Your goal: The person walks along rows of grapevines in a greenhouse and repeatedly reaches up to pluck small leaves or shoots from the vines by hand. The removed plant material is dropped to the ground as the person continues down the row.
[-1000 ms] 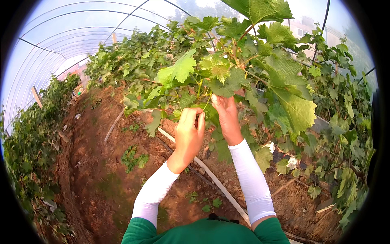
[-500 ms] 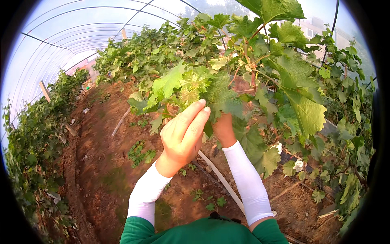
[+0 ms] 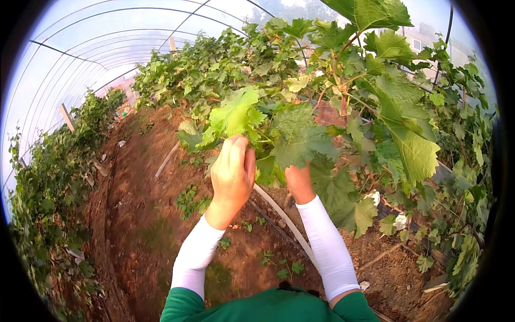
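Observation:
My left hand [image 3: 233, 174] has its fingers bent and drawn together at the lower edge of a bright green young grapevine shoot [image 3: 236, 114]. The fingertips close on the shoot, though its stem is hidden behind them. To the right, my right hand [image 3: 300, 183] reaches up under a broad darker grape leaf [image 3: 303, 140]. That leaf covers its fingers, so what they touch is out of sight. Both forearms wear white sleeves. A thicker upright vine stem [image 3: 342, 99] with large leaves rises right of my hands.
A pale hose or pipe [image 3: 287, 220] runs along the soil below my hands. Dense vine rows stand on the left [image 3: 43, 209] and right. Reddish-brown soil [image 3: 142, 198] lies between them, under an arched greenhouse frame [image 3: 70, 53]. A wooden post [image 3: 67, 118] leans at left.
My left hand's fingers, stretched upward before, have bent and closed lower at the shoot. My right hand has come slightly lower under the leaf. The surroundings have shifted slightly to the right.

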Available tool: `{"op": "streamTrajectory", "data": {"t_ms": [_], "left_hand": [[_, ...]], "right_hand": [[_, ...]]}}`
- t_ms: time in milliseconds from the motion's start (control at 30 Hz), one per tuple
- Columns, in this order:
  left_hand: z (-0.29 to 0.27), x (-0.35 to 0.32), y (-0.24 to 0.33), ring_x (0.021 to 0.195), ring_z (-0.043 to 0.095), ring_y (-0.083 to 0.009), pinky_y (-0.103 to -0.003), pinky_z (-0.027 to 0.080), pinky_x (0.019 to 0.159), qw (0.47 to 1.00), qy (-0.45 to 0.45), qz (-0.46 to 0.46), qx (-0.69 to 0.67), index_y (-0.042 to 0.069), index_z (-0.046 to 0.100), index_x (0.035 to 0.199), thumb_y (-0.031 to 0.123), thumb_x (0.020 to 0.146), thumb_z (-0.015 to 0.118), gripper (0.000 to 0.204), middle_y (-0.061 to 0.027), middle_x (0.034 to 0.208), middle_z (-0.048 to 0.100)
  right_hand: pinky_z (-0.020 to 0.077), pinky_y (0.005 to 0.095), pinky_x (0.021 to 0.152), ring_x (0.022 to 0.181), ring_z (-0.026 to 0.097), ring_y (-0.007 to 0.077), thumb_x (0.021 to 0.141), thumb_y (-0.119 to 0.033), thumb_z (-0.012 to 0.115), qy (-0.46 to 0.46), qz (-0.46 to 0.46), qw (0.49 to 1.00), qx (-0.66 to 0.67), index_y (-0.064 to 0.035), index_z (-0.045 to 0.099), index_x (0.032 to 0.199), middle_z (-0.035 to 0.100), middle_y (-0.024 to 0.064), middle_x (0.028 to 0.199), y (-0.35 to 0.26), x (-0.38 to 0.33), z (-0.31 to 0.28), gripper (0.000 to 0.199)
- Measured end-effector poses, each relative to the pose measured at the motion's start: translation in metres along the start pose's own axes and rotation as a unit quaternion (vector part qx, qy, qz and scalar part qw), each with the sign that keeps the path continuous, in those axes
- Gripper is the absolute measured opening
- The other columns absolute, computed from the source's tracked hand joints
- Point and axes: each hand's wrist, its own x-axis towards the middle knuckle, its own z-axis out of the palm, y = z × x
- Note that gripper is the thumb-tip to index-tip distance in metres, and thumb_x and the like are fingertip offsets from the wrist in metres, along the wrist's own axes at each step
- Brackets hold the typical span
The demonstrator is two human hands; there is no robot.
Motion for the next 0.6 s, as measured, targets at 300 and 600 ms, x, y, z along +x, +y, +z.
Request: {"op": "streamTrajectory", "data": {"t_ms": [300, 600], "left_hand": [[0.012, -0.011, -0.008, 0.058, 0.052, -0.0152, -0.028, 0.042, 0.051, 0.999, 0.019, -0.001, -0.026, 0.0, 0.048, 0.112, -0.014, 0.079, 0.064, 0.04, -0.0146, 0.106, 0.061], [0.015, -0.008, 0.009, 0.078, 0.048, -0.0122, -0.024, 0.042, 0.063, 0.972, 0.072, -0.049, -0.217, 0.005, 0.039, 0.11, -0.018, 0.08, 0.051, 0.039, -0.0119, 0.104, 0.051]], "right_hand": [[0.0453, 0.0314, 0.073, 0.078, 0.056, 0.0168, 0.095, -0.009, 0.059, -0.009, 0.002, 0.995, 0.102, -0.0002, 0.065, 0.094, 0.065, 0.0042, 0.086, -0.053, 0.0, 0.012, 0.011], [0.0475, 0.0387, 0.073, 0.081, 0.059, 0.0282, 0.081, -0.003, 0.061, -0.058, -0.286, 0.854, -0.431, -0.0046, 0.065, 0.096, 0.065, 0.0109, 0.093, 0.003, -0.004, -0.008, 0.016]]}}
